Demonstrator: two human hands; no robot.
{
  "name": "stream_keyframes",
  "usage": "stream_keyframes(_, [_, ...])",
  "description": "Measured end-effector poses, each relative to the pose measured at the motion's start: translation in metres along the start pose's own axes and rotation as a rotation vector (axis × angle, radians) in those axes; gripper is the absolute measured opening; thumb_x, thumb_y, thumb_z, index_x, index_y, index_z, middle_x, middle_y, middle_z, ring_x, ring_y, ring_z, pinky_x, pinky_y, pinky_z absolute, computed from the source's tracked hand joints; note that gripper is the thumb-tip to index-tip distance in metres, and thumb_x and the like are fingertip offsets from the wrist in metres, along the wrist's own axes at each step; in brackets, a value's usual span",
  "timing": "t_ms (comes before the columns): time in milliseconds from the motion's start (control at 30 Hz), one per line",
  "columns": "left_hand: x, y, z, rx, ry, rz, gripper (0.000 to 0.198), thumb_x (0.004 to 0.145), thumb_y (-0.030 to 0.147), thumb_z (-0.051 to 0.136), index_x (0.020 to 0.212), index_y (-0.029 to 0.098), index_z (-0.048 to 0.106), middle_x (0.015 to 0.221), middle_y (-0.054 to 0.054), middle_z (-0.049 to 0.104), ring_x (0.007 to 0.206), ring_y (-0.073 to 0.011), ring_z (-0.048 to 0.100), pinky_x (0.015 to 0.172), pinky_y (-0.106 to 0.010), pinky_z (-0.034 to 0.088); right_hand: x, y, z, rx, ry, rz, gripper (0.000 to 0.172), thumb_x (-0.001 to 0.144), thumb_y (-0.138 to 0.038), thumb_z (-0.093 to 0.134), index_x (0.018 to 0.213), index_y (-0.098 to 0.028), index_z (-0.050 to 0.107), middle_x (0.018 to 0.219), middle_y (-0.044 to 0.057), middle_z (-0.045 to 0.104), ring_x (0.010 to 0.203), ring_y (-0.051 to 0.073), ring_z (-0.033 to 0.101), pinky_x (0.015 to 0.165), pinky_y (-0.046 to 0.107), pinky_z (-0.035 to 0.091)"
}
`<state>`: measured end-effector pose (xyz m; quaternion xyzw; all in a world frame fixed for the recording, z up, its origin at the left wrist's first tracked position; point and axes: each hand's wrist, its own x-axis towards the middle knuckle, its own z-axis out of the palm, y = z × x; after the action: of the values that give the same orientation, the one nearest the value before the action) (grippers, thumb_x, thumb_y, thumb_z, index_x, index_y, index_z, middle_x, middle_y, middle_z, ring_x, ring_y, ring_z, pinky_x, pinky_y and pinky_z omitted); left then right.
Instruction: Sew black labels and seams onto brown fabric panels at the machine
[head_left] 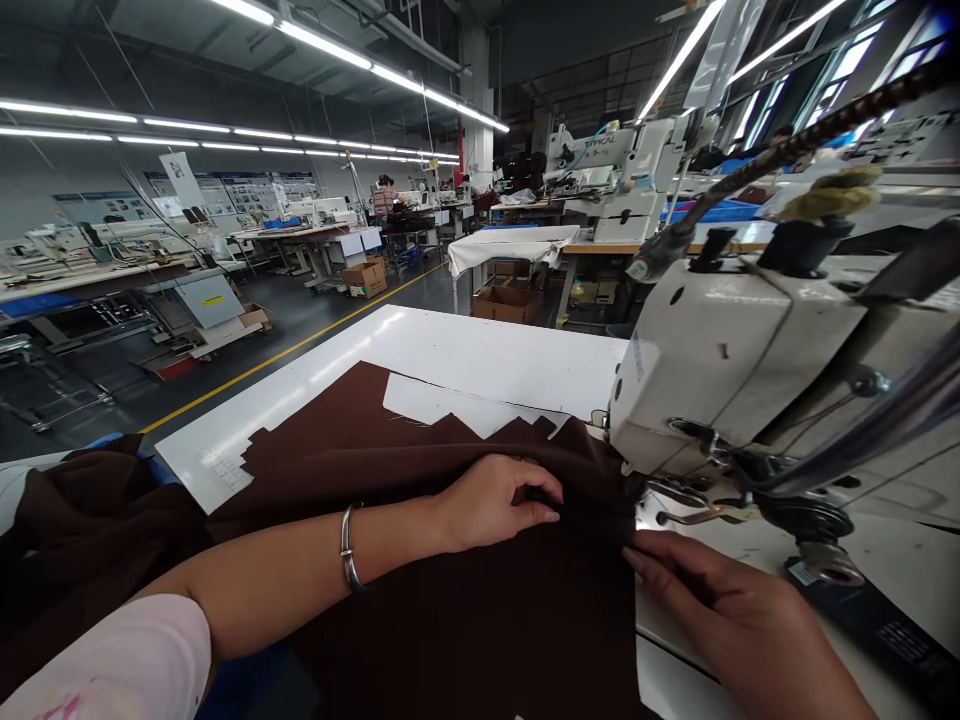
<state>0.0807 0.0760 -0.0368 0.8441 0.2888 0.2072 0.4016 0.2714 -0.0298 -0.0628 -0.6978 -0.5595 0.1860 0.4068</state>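
Observation:
Dark brown fabric [480, 610] spreads over the white sewing table [450, 335] and reaches up to the sewing machine [720, 360] at the right. My left hand [499, 500] rests on the cloth left of the needle area, pinching a raised fold between thumb and fingers. Closer to the machine, my right hand [727, 600] grips the fabric's right edge between its thumb and fingertips, just in front of the lit presser foot area. The needle itself is hard to make out behind the machine parts.
More brown cloth [82, 540] is heaped at the left. A black device [877, 630] lies on the machine bed at the right. Beyond the table stand a cardboard box [506, 303], another sewing machine [615, 180] and a distant person [386, 198].

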Motion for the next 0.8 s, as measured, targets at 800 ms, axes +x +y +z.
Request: stream_keyframes(800, [0.001, -0.005, 0.003, -0.034, -0.007, 0.031, 0.015, 0.075, 0.019, 0.058, 0.087, 0.012, 0.063, 0.076, -0.001, 0.061, 0.064, -0.0087, 0.051, 0.06, -0.017, 0.041, 0.008, -0.016, -0.006, -0.021, -0.11, 0.205, 0.039, 0.052, -0.056, 0.052, 0.074, -0.028, 0.067, 0.081, -0.002, 0.064, 0.081, 0.024, 0.058, 0.075, 0.032, 0.044])
